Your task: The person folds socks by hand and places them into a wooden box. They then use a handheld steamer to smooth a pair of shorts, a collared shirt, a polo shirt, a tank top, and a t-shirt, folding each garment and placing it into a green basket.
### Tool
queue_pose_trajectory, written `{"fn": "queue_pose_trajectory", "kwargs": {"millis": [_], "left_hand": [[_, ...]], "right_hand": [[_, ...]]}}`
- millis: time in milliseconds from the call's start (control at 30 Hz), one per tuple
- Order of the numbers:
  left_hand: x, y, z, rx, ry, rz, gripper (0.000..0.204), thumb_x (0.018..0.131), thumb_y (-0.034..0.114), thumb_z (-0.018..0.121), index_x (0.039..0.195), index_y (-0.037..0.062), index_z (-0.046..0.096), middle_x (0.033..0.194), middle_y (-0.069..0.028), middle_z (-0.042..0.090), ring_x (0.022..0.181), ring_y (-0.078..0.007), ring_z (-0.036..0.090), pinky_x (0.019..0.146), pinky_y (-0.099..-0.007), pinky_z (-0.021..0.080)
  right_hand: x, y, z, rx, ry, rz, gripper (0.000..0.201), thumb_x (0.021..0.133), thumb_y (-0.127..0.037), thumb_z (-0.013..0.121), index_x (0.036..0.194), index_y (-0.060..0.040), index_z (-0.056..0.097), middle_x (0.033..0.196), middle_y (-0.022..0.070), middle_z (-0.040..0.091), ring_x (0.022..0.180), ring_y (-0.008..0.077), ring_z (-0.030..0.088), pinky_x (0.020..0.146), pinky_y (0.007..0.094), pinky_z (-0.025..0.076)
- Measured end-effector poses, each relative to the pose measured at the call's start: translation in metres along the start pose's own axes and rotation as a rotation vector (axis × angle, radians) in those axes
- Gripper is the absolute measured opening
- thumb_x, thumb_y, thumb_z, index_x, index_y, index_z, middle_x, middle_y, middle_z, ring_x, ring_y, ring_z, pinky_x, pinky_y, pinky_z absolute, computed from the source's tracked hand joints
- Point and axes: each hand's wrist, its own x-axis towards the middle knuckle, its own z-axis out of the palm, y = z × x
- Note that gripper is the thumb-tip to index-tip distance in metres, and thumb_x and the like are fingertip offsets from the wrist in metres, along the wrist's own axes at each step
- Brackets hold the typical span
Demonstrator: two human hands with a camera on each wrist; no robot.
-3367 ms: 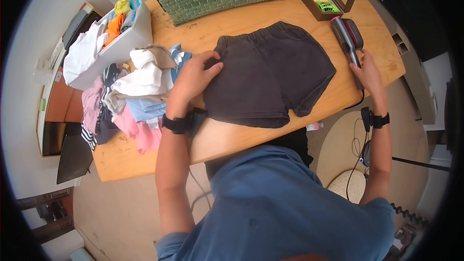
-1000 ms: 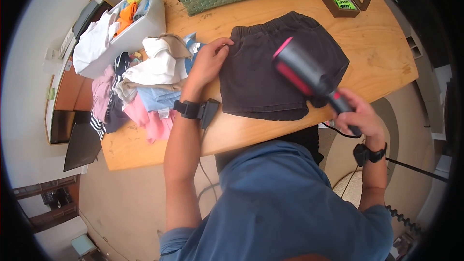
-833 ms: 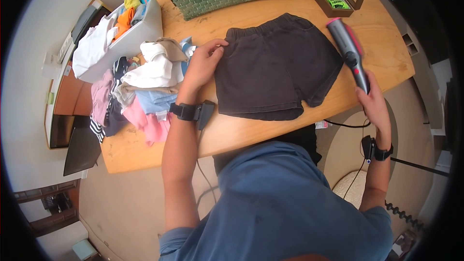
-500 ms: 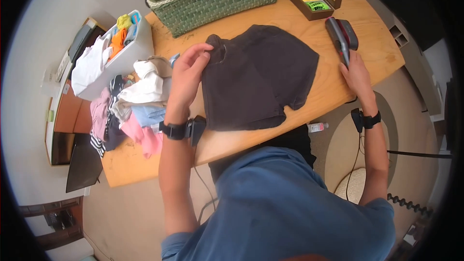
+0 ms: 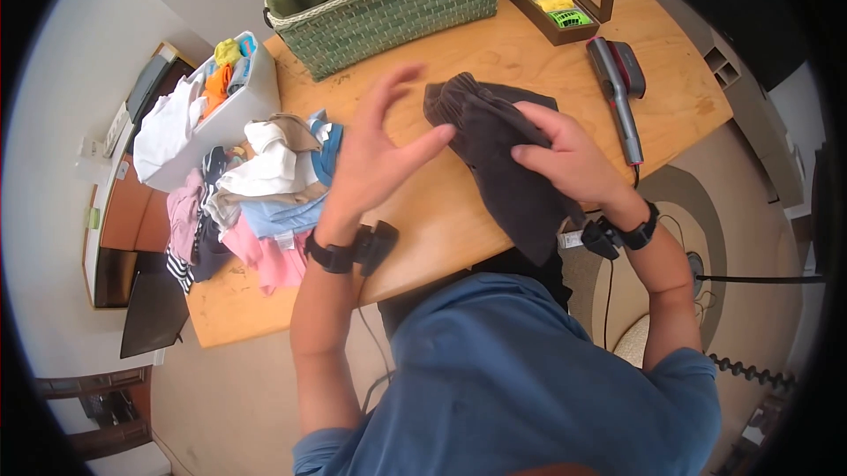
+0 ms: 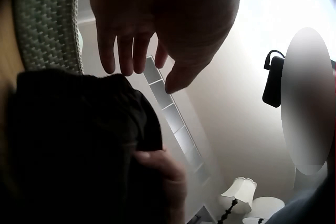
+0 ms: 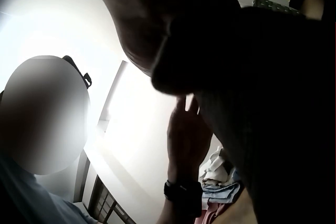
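Wooden desk (image 5: pixel 441 229) carries a woven basket (image 5: pixel 388 8); dark shorts (image 5: pixel 503 158) hang bunched above the desk, below the basket. Right hand (image 5: pixel 565 158) grasps them; left hand (image 5: pixel 375 158) fingers (image 6: pixel 126 50) spread, released. Only the left wrist view shows a lamp (image 6: pixel 239 192).

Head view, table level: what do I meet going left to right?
White bin → clothes pile → left hand → dark shorts → right hand → handheld steamer.
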Motion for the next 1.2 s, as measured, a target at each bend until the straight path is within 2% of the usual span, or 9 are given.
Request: {"fn": "queue_pose_trajectory", "kwargs": {"millis": [100, 200, 400, 600, 667, 933, 1033, 1133, 1200], "left_hand": [[-0.009, -0.022, -0.020, 0.309, -0.015, -0.060, 0.064, 0.077, 0.018, 0.082, 0.132, -0.0003, 0.053, 0.131, -0.0140, 0.058, 0.131, -0.0262, 0.048, 0.113, -0.0368, 0.033], [-0.021, -0.037, -0.028, -0.038, -0.370, -0.249, 0.056, 0.079, 0.016, 0.080, 0.127, -0.0012, 0.057, 0.130, -0.0131, 0.059, 0.130, -0.0237, 0.049, 0.113, -0.0353, 0.033], [-0.029, -0.009, -0.056, -0.431, -0.173, -0.267, 0.021, 0.091, 0.009, 0.069, 0.110, 0.0027, 0.063, 0.096, -0.0005, 0.068, 0.086, -0.0069, 0.063, 0.076, -0.0225, 0.051], [0.017, -0.030, -0.062, 0.049, -0.125, -0.491, 0.040, 0.088, 0.019, 0.073, 0.122, 0.0055, 0.057, 0.108, -0.0096, 0.064, 0.099, -0.0144, 0.061, 0.087, -0.0289, 0.049], [0.016, -0.080, -0.060, 0.479, -0.171, -0.471, 0.044, 0.087, 0.018, 0.074, 0.126, 0.0079, 0.057, 0.112, -0.0105, 0.064, 0.101, -0.0159, 0.060, 0.087, -0.0306, 0.050], [0.001, -0.131, -0.059, 0.342, -0.160, -0.270, 0.036, 0.086, 0.015, 0.072, 0.120, 0.0078, 0.062, 0.105, -0.0110, 0.067, 0.100, -0.0220, 0.061, 0.089, -0.0343, 0.048], [-0.003, -0.127, -0.058, 0.325, -0.147, -0.319, 0.034, 0.087, 0.015, 0.071, 0.119, 0.0082, 0.063, 0.105, -0.0094, 0.067, 0.099, -0.0204, 0.060, 0.091, -0.0334, 0.047], [-0.002, -0.124, -0.057, 0.259, -0.141, -0.352, 0.033, 0.087, 0.016, 0.071, 0.118, 0.0083, 0.063, 0.104, -0.0087, 0.067, 0.096, -0.0192, 0.060, 0.088, -0.0323, 0.048], [-0.006, -0.135, -0.058, 0.203, -0.119, -0.348, 0.033, 0.087, 0.016, 0.070, 0.118, 0.0082, 0.063, 0.102, -0.0086, 0.066, 0.093, -0.0185, 0.060, 0.085, -0.0315, 0.049]], "right_hand": [[-0.018, -0.043, -0.007, 0.099, -0.045, 0.043, 0.046, 0.088, 0.002, 0.053, 0.134, 0.0039, 0.051, 0.124, 0.0071, 0.061, 0.114, 0.0117, 0.057, 0.097, 0.0273, 0.046], [-0.035, -0.075, -0.015, 0.070, -0.056, -0.002, 0.050, 0.087, 0.001, 0.056, 0.136, 0.0042, 0.050, 0.123, 0.0088, 0.062, 0.114, 0.0137, 0.057, 0.098, 0.0284, 0.046], [-0.033, -0.085, -0.051, 0.280, 0.118, -0.268, 0.052, 0.085, -0.003, 0.061, 0.136, 0.0029, 0.051, 0.120, 0.0097, 0.064, 0.110, 0.0160, 0.061, 0.097, 0.0283, 0.048], [0.048, 0.020, -0.146, -0.213, 0.154, 0.071, 0.038, 0.092, -0.012, 0.060, 0.129, -0.0044, 0.057, 0.099, 0.0007, 0.063, 0.087, 0.0047, 0.058, 0.078, 0.0192, 0.048], [0.044, 0.054, -0.155, -0.916, 0.307, 0.023, 0.045, 0.089, -0.013, 0.060, 0.132, -0.0019, 0.051, 0.097, 0.0115, 0.064, 0.092, 0.0184, 0.064, 0.083, 0.0307, 0.051], [-0.045, 0.065, -0.183, -1.442, 0.662, 0.170, 0.049, 0.085, -0.022, 0.064, 0.124, 0.0031, 0.050, 0.110, 0.0229, 0.064, 0.104, 0.0391, 0.063, 0.089, 0.0424, 0.050], [-0.053, 0.078, -0.178, -1.144, 0.582, 0.490, 0.046, 0.083, -0.022, 0.065, 0.117, 0.0052, 0.050, 0.104, 0.0252, 0.065, 0.099, 0.0416, 0.063, 0.087, 0.0444, 0.050], [-0.054, 0.102, -0.188, -1.259, 0.632, 0.324, 0.039, 0.085, -0.018, 0.062, 0.113, 0.0050, 0.049, 0.088, 0.0223, 0.065, 0.082, 0.0353, 0.067, 0.071, 0.0421, 0.053], [-0.057, 0.090, -0.182, -0.793, 0.611, 0.368, 0.035, 0.086, -0.016, 0.060, 0.113, 0.0034, 0.050, 0.081, 0.0164, 0.062, 0.072, 0.0253, 0.064, 0.060, 0.0367, 0.051]]}}
